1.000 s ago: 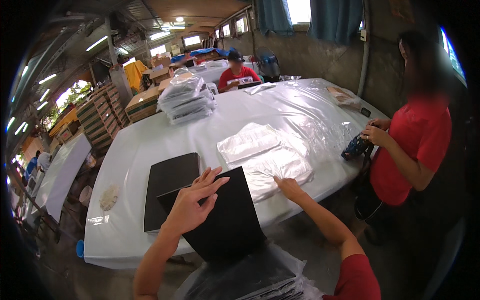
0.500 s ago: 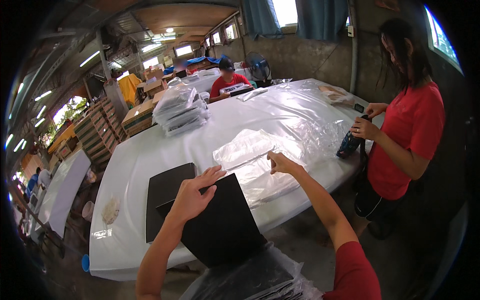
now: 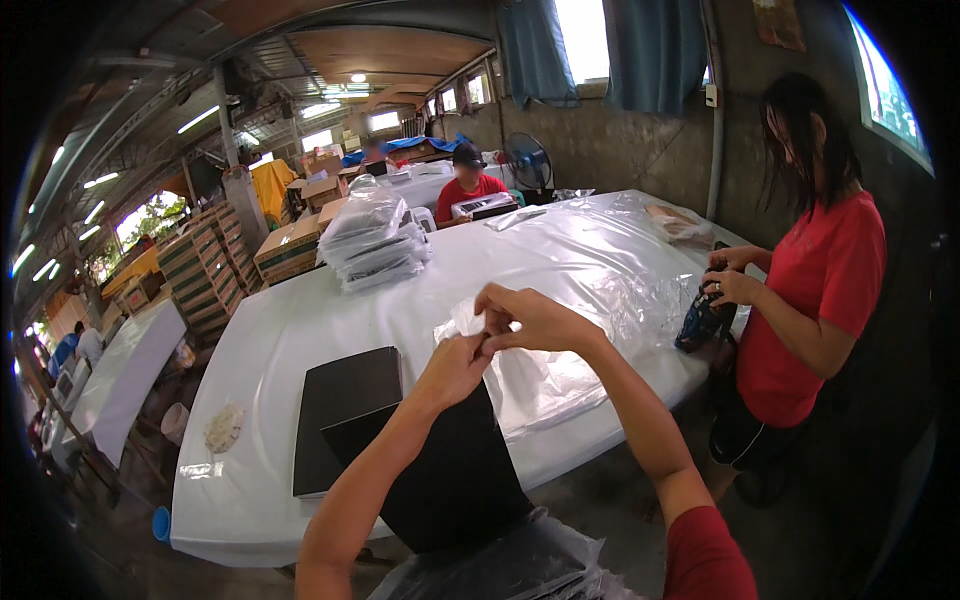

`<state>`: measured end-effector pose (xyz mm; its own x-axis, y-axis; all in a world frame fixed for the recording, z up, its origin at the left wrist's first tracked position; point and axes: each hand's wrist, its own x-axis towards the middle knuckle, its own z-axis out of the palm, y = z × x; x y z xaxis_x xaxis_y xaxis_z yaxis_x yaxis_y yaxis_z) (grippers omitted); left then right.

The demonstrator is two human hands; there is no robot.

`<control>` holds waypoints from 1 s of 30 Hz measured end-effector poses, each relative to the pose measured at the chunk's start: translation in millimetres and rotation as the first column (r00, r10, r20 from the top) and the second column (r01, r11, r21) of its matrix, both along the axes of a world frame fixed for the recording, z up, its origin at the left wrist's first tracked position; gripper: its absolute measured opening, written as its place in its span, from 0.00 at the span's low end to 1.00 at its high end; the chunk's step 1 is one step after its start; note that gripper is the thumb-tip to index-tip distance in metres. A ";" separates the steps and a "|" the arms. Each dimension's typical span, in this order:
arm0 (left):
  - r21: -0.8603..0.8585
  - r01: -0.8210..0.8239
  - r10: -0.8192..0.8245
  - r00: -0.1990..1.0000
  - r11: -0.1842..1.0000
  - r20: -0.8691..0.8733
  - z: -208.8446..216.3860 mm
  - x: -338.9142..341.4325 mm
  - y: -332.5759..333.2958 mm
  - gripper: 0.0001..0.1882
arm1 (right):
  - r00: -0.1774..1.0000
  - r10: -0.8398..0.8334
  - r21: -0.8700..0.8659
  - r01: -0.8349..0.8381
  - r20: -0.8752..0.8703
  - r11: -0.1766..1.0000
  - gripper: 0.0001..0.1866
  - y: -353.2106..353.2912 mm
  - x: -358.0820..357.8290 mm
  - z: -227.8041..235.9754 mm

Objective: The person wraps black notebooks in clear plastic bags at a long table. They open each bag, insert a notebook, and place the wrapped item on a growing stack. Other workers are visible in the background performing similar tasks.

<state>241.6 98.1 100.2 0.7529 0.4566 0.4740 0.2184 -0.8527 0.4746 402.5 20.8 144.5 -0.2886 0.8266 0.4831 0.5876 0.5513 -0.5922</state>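
My left grip (image 3: 452, 372) and right grip (image 3: 530, 318) meet at frame centre, apparently pinched together on a thin plastic bag (image 3: 463, 317), likely light, limp, slippery, best held by its edge.

From my remote station I see a plain dark red sleeve (image 3: 708, 555) ending near the right elbow (image 3: 684, 487), with both forearms (image 3: 365, 490) bare.

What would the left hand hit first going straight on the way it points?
Likely the right hand, just ahead of the left hand; the two look to be touching, though this single view leaves depth unclear.
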 end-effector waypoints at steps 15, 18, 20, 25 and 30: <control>-0.876 0.285 0.011 0.950 0.389 0.313 7.4 -64.3 -28.0 0.20 | 0.886 -0.443 0.663 0.249 0.139 0.706 0.17 -64.5 -66.9 -29.8; -0.870 0.322 -0.031 0.942 0.374 0.335 12.4 -69.2 -39.7 0.18 | 0.850 -0.495 0.767 0.192 0.183 0.613 0.12 -63.9 -52.9 -31.3; -0.870 0.329 -0.046 0.941 0.366 0.336 15.0 -72.1 -44.2 0.17 | 0.821 -0.550 0.780 0.241 0.154 0.578 0.12 -64.9 -50.6 -30.4; -0.888 0.353 -0.046 0.934 0.294 0.355 4.1 -78.0 -40.5 0.18 | 0.876 -0.468 0.768 0.219 0.117 0.602 0.13 -73.0 -79.3 -26.8; -0.861 0.425 0.088 0.882 0.279 0.464 8.4 -79.1 -41.2 0.18 | 0.876 -0.370 0.824 -0.052 0.308 0.564 0.15 -60.1 -61.3 -43.4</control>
<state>162.5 56.9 108.6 0.7609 0.6465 0.0548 -0.2672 0.2353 0.9345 341.2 -39.4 101.0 -0.5271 0.2160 0.8219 0.7699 0.5307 0.3543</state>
